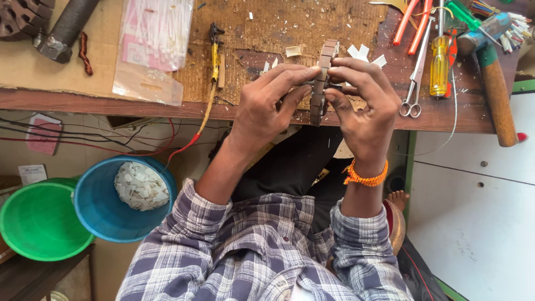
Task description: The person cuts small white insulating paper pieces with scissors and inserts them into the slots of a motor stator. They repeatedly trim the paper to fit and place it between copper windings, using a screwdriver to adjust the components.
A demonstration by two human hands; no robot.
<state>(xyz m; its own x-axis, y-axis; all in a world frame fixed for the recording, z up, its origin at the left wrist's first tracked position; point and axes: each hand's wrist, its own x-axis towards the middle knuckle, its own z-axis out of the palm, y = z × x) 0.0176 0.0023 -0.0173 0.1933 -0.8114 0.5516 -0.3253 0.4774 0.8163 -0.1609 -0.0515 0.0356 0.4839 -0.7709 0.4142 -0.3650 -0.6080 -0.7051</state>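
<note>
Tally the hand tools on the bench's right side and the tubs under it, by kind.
Scissors: 1
Yellow screwdriver: 1
Hammer: 1
Blue tub: 1
Green tub: 1
Total: 5

Both the left hand and the right hand pinch the slotted core.

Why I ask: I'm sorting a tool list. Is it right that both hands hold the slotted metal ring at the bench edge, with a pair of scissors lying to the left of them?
Not quite. The head view shows the scissors to the right of the hands, beside the yellow-handled screwdriver. The rest holds: the left hand and right hand hold the slotted metal ring at the bench edge.
</note>
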